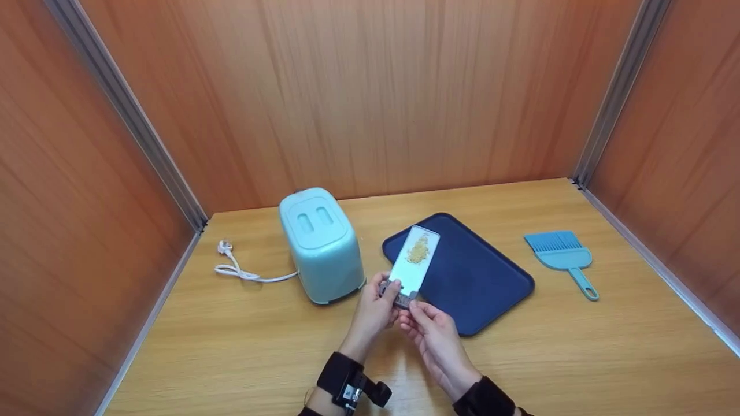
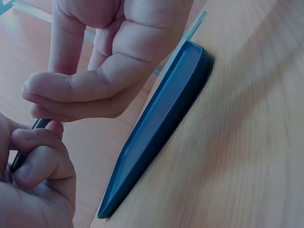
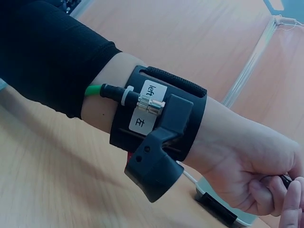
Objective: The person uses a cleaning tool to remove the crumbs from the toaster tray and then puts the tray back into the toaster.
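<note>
A narrow silver crumb tray with a heap of yellowish crumbs on its far half is held up over the left part of a dark blue serving tray. My left hand grips its near end, thumb on top and fingers curled beneath. At the near right corner, my right hand pinches the edge between thumb and fingertips. From the left wrist, the curled left fingers show around a dark edge, with the right hand just above. Most of the crumb tray is hidden there.
A light blue toaster with a lid stands left of the hands, its white cord and plug lying on the table. To the right lies a blue brush nested with a dustpan. Wooden panels enclose the back and sides.
</note>
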{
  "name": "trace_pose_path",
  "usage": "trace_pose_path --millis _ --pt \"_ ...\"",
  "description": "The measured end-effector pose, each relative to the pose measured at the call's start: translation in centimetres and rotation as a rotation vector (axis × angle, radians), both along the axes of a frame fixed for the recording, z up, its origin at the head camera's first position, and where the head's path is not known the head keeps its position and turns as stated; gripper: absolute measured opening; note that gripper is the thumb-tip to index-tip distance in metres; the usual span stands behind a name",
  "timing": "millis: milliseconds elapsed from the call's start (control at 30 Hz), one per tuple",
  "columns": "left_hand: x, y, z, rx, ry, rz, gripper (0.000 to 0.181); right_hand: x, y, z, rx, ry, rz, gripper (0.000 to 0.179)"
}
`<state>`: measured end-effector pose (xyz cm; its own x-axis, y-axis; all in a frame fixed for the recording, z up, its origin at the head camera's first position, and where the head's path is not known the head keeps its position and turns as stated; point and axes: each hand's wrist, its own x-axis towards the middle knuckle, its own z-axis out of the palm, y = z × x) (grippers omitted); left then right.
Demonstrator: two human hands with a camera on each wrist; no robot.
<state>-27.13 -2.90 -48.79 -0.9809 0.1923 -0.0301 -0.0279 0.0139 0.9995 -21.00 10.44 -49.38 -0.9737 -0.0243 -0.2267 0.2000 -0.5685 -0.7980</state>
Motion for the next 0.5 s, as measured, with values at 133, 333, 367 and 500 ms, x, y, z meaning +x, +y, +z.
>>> trace_pose_path --millis 133,333,367,500 --pt "-0.04 0.32 -0.09 -0.022 0.007 0.052 0.022 -0.12 -0.31 -0.12 -0.016 -0.017 -0.019 0.014" --pt "-0.32 0.36 -0.32 -0.082 0.074 0.102 0.02 -0.28 -0.56 -0.26 0.011 -0.004 -0.004 0.015" --pt "-0.41 0.31 -0.33 -0.089 0.079 0.105 0.02 -0.32 -0.54 -0.27 0.019 0.004 0.005 0.016" --pt "-0.74 0.03 -0.31 -0.108 0.087 0.094 0.021 -0.4 -0.19 -0.19 0.064 0.022 0.041 0.02"
